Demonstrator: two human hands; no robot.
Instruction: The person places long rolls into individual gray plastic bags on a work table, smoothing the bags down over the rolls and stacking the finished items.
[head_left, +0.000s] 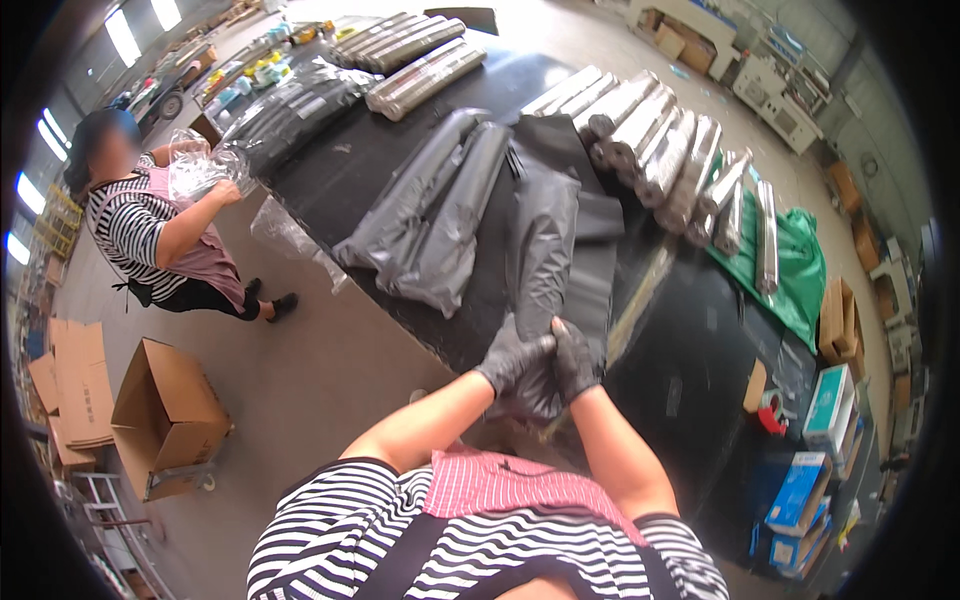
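Note:
A long bundle in grey plastic film (546,235) lies on the black table and points toward me. My left hand (515,358), in a dark glove, is closed around its near end from the left. From the right my gloved right hand (573,362) grips the same end, its thumb near the other thumb. Loose film (530,400) hangs below the hands. Under and right of the bundle lie flat dark grey plastic sheets (597,262). To the left rest two more grey-wrapped rolls (440,215). What is inside the held bundle is hidden.
Several silver film-wrapped rolls (640,130) lie along the far right, near a green sack (795,270). Blue boxes (797,492) and a red tape dispenser (771,412) sit at right. A co-worker (165,215) holds clear plastic at left, behind an open carton (170,420).

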